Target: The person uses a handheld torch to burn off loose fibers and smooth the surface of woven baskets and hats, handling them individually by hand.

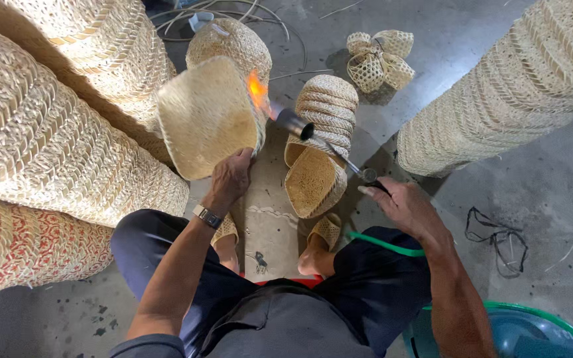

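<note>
The left hand [230, 178] is gripping the near rim of a woven basket [205, 116], holding it tilted above the floor [538, 192]. The right hand [402, 204] is closing around a gas torch [326, 142], its flame [256, 88] licking the basket's right edge. A stack of small baskets [319, 142] is lying just right of it, with tall stacks at far left and right.

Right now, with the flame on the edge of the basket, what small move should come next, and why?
Probably the left hand should turn the woven basket a little. The flame from the gas torch in the right hand plays on one spot of the right rim, so a turn would bring unsinged weave to it.
</note>
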